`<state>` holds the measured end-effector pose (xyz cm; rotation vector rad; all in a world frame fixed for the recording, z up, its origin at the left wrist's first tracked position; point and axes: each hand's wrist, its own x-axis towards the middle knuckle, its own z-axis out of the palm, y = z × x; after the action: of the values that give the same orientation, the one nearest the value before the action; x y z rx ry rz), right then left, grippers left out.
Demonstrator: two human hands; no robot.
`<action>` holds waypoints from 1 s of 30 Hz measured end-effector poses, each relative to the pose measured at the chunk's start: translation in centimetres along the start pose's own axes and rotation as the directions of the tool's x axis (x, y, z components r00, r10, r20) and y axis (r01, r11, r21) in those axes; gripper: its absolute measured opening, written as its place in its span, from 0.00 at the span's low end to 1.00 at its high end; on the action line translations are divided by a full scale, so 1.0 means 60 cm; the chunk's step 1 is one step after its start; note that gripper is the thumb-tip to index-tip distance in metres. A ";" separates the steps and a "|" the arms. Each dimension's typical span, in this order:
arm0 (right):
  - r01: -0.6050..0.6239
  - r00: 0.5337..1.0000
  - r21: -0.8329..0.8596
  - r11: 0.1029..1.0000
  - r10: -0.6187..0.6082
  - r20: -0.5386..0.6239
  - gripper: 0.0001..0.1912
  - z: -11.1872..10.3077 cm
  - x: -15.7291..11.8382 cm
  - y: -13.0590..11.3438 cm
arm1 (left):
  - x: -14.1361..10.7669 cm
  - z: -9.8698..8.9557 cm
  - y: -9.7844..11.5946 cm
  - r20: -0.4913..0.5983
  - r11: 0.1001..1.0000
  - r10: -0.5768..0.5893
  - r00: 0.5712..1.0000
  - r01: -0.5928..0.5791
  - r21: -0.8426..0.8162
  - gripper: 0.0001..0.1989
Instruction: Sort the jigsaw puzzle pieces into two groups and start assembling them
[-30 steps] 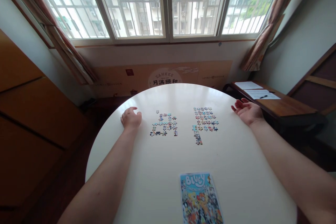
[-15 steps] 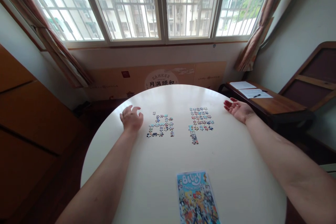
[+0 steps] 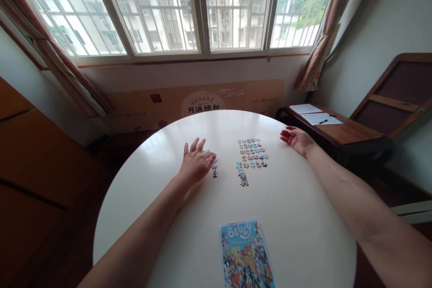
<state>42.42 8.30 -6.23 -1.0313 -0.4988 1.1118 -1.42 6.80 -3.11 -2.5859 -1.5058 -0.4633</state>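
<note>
My left hand (image 3: 196, 162) hovers over or rests on the left cluster of jigsaw puzzle pieces (image 3: 215, 173), covering most of it. Its fingers are spread, with the thumb side by the cluster's right part; no piece shows in it. My right hand (image 3: 297, 140) lies at the table's far right edge, palm turned up and fingers loosely apart, holding nothing. Between the hands is a second group of jigsaw puzzle pieces (image 3: 253, 153), laid in loose rows. Below its left corner hangs a narrow joined strip of jigsaw puzzle pieces (image 3: 242, 177).
A colourful Bluey picture sheet (image 3: 247, 254) lies near me on the round white table (image 3: 297, 216). Beyond the table's right edge, a wooden side surface (image 3: 354, 132) bears papers (image 3: 322, 119) and a dark pen. A printed cardboard panel (image 3: 232, 94) stands below the window.
My left hand has swung right from beside the left cluster to over it, hiding most of those pieces. My right hand stays by the table edge. The view has shifted slightly.
</note>
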 end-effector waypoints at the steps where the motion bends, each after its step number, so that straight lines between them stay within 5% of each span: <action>1: 0.005 1.000 0.003 1.000 -0.005 -0.002 0.14 0.000 0.000 0.000 | 0.001 0.002 0.001 0.026 1.000 -0.004 1.000 0.004 -0.003 0.19; 6: 0.022 1.000 0.009 1.000 -0.022 0.004 0.14 -0.001 0.000 0.000 | 0.004 -0.003 0.024 0.135 0.992 0.105 0.985 -0.094 -0.084 0.20; 15: 0.071 0.997 0.008 0.997 -0.071 0.002 0.12 -0.004 -0.007 -0.001 | -0.035 -0.078 0.070 0.209 0.864 0.484 0.850 -0.427 -0.267 0.06; 22: 0.192 0.976 -0.067 0.979 -0.197 -0.089 0.12 -0.002 -0.010 0.010 | -0.035 -0.101 0.066 0.234 0.865 0.483 0.844 -0.419 -0.276 0.04; 30: 0.268 0.945 -0.181 0.946 -0.294 -0.141 0.10 0.008 -0.011 0.018 | -0.039 -0.087 0.087 0.246 0.845 0.511 0.824 -0.428 -0.321 0.05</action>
<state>41.26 7.97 -6.87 -1.1414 -0.5879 0.7332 0.96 0.92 1.35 -3.2263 -0.8333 -0.1821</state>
